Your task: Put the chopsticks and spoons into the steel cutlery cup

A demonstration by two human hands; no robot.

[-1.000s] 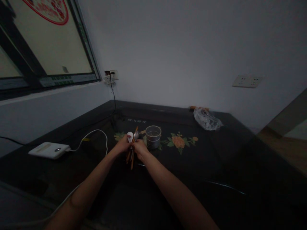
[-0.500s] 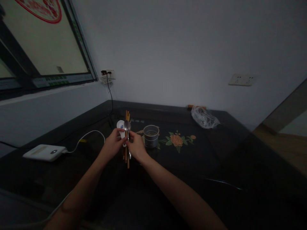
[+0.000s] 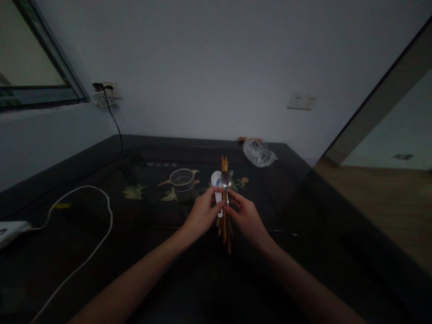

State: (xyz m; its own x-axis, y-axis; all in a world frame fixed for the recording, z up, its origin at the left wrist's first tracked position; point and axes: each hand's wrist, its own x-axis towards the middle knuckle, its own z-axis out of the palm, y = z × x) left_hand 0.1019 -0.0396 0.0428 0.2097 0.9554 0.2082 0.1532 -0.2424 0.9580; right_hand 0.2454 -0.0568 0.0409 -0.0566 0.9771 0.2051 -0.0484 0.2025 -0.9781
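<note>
My left hand (image 3: 204, 209) and my right hand (image 3: 247, 217) meet over the table, closed round one bundle. In it are several wooden chopsticks (image 3: 224, 235), held lengthwise with their ends pointing away and toward me. On the left side of the bundle lies a white spoon (image 3: 216, 178) with a blue mark, under the fingers of my left hand. A metal spoon (image 3: 226, 180) rests over the chopsticks, its handle at my right fingertips. Left of the hands a clear cup (image 3: 182, 185) stands upright.
The black table (image 3: 141, 252) has printed flowers. A crumpled plastic bag (image 3: 259, 154) lies at the back, by a brown stick-like thing (image 3: 250, 140). At left, a white cable (image 3: 108, 211) runs from a white power bank (image 3: 12, 231). Wall sockets (image 3: 302, 101) sit behind.
My view has turned to the right. Both hands have carried the chopsticks and the two spoons from the left of the cup to its right.
</note>
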